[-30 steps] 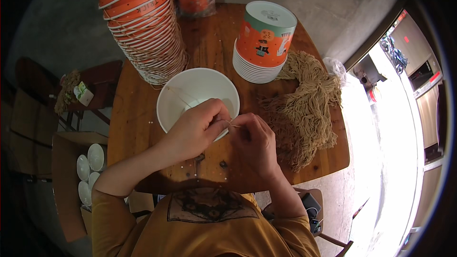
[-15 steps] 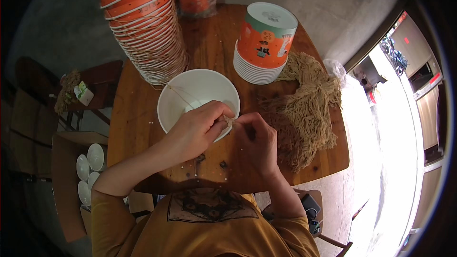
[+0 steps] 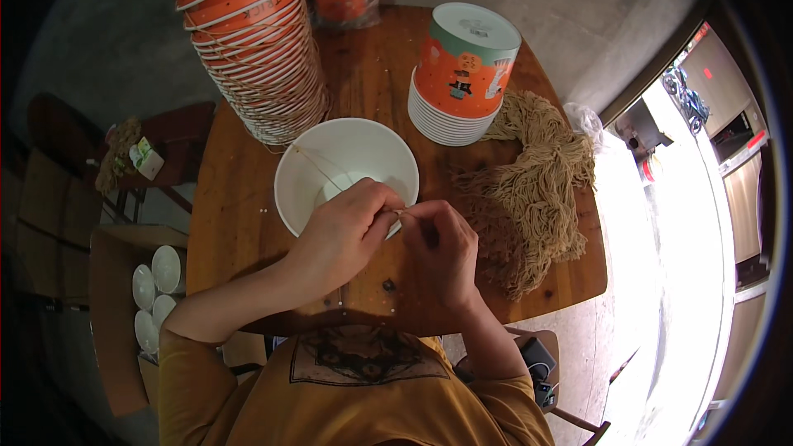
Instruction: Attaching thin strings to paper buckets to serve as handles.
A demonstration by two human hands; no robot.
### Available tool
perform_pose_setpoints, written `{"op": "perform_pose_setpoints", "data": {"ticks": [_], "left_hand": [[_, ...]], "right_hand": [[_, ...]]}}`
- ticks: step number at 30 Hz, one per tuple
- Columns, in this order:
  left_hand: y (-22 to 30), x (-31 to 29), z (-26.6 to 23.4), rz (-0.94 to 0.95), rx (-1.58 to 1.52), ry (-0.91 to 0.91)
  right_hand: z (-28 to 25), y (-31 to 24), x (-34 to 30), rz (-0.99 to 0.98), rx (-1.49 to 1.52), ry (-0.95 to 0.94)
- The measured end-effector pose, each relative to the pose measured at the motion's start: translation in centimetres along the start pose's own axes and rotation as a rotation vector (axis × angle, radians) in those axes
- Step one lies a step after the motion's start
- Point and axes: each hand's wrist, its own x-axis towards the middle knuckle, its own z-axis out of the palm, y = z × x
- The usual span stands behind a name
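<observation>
A white-lined paper bucket [image 3: 301,190] stands mouth up on the wooden table in front of me. A thin tan cord [image 3: 318,167] runs from its far left rim across the opening toward my fingers. At the near right rim my left hand [image 3: 351,227] pinches the cord's end. My right hand [image 3: 444,244] meets it there, thumb and forefinger pressed together on the same cord. The fingertips of both hands almost touch; the exact shape of the cord between them is too small to make out.
A tall stack of corded orange buckets [image 3: 256,58] rises behind at left. Upturned orange-and-green buckets [image 3: 462,74] stand back right, beside a heap of tan cords [image 3: 541,190]. A cardboard box [image 3: 116,297] with white round items sits on the floor at left.
My hands stay at the near right rim, and their fingertips have drawn closer together. The cord across the bucket looks straighter. The view has shifted slightly.
</observation>
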Motion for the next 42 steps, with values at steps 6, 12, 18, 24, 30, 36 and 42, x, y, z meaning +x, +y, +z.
{"op": "perform_pose_setpoints", "data": {"ticks": [6,12,18,24,30,36,42], "left_hand": [[-0.2,0.3,0.0,-0.032,-0.011,0.011],[0.3,0.4,-0.2,-0.172,-0.142,-0.022],[0.0,0.6,0.1,-0.163,-0.304,0.015],[-0.3,0.6,-0.2,-0.144,-0.328,-0.062],[-0.2,0.8,-0.5,-0.178,-0.341,-0.075],[-0.8,1.0,-0.4,-0.236,-0.429,-0.069],[-0.7,1.1,-0.6,-0.293,-0.467,-0.091]], "right_hand": [[0.0,0.3,0.0,-0.104,-0.065,0.006],[0.0,0.2,-0.1,-0.150,-0.075,0.002],[-0.1,0.0,0.0,-0.130,-0.057,0.007],[0.0,0.1,0.1,-0.047,-0.002,0.003],[0.1,0.3,0.2,0.040,0.063,-0.022],[-0.3,0.4,0.1,0.074,0.022,-0.033],[-1.1,0.8,0.6,-0.228,-0.134,-0.040]]}}
